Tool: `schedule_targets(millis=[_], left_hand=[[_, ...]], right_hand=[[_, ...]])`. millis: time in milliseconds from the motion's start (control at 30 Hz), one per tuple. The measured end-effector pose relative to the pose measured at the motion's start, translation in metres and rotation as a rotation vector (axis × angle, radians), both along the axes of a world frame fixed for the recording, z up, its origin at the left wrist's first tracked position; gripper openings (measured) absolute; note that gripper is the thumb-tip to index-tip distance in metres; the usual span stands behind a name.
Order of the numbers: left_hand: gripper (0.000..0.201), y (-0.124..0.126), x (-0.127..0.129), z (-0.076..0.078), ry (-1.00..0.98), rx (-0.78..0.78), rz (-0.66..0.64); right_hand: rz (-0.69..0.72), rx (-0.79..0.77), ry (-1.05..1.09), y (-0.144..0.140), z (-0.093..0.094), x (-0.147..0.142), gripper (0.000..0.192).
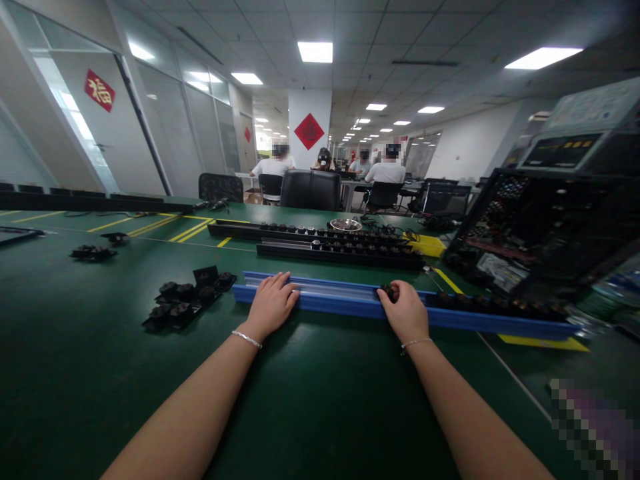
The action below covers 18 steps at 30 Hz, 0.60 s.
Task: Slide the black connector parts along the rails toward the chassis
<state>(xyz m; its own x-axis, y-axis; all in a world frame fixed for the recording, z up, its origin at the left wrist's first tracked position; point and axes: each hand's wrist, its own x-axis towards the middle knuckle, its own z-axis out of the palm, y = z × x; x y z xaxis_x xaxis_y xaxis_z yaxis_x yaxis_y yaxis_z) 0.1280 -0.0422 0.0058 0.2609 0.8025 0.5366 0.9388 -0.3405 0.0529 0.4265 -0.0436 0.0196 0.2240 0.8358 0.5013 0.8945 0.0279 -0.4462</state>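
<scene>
A long blue rail (340, 300) lies across the green table (100, 373) in front of me. My left hand (271, 303) rests on the rail's left part, fingers curled over its near edge, holding it steady. My right hand (406, 311) grips a small black socket module (390, 291) sitting in the rail's channel. To the right of that hand, several more black modules (495, 305) fill the channel in a row. The rail's stretch between my hands shows a bare silver channel.
A pile of loose black modules (185, 300) lies left of the rail. Two black rails with modules (340, 252) lie behind it, near a metal bowl (345, 225). An open black equipment case (540, 233) stands at right. People sit at desks far back.
</scene>
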Motion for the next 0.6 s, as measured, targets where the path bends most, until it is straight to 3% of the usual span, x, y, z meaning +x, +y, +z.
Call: schedule_targets(millis=[600], left_hand=[[0.039, 0.000, 0.000, 0.000, 0.018, -0.001, 0.006]], right_hand=[[0.169, 0.011, 0.114, -0.005, 0.004, -0.011, 0.033]])
